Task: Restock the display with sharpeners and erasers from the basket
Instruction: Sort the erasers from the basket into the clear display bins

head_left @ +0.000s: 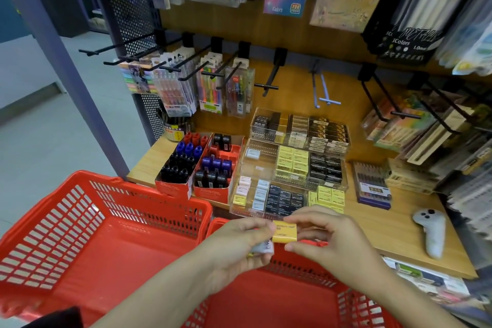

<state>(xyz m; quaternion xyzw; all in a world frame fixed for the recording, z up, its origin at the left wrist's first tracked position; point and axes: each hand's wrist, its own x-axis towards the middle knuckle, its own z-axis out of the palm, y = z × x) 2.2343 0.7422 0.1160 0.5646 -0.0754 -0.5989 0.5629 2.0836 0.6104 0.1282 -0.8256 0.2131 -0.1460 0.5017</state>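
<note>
I have a yellow eraser pinched in my right hand, thumb below and fingers over the top, just above the near basket. My left hand touches its left end and also curls around a small white and grey pack, probably another eraser, though I can't read it. I judge I'm passing the yellow one across so the right hand can place it while the left keeps the spare ready.

The clear tiered display sits right ahead on the shelf. Yellow erasers fill the front right bin and the middle tier, so the front right bin looks like the natural target. It lies just beyond my knuckles, a short reach up and forward.

Edges to mind: the display's clear front lip is hard to see, and the basket rim sits just under my hands. A second basket stands to the left, well clear. The red marker boxes crowd the display's left side; the right side has open shelf, up to a grey controller lying near the edge.
</note>
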